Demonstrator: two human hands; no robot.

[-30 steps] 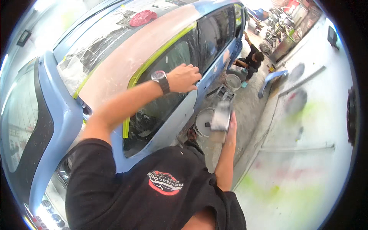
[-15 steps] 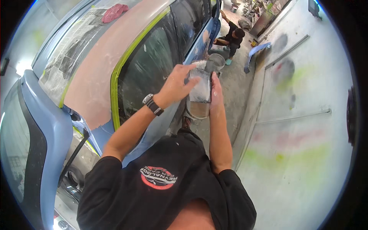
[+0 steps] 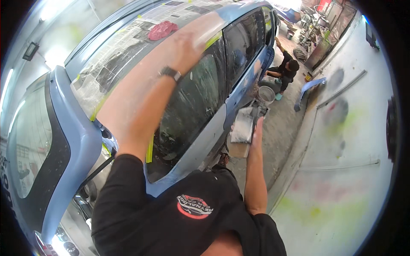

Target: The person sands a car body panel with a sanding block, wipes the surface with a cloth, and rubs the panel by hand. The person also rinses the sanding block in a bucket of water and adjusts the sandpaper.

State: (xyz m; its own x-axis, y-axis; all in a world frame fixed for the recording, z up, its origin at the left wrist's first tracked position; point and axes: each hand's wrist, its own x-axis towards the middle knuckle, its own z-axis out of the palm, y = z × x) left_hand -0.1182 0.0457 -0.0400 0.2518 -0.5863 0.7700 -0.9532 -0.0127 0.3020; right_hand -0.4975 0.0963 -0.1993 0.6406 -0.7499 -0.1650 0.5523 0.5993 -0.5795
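Observation:
My left hand (image 3: pixel 186 50), smeared by motion, is over the pinkish filler patch (image 3: pixel 128 91) along the roof edge of a blue car. Its fingers are too blurred to show whether they hold anything. My right hand (image 3: pixel 257 133) grips the side of a flat, dusty, grey-white board (image 3: pixel 242 126) with dark smudges. A tan piece (image 3: pixel 238 150) shows just below that board. Yellow-green masking tape (image 3: pixel 213 40) edges the side window (image 3: pixel 192 106), which has a whitish film over it.
Newspaper and plastic sheeting (image 3: pixel 115 53) cover the windshield side, with a crumpled pink cloth (image 3: pixel 162 30) on top. Another person (image 3: pixel 285 70) crouches beside the car near a bucket (image 3: pixel 266 94). A blue panel piece (image 3: pixel 308 90) leans by the paint-marked wall (image 3: pixel 341 141) on the right.
My left hand has left the board and moved up and left to the roof edge. My right hand still holds the board. The view has shifted, showing more of the car roof.

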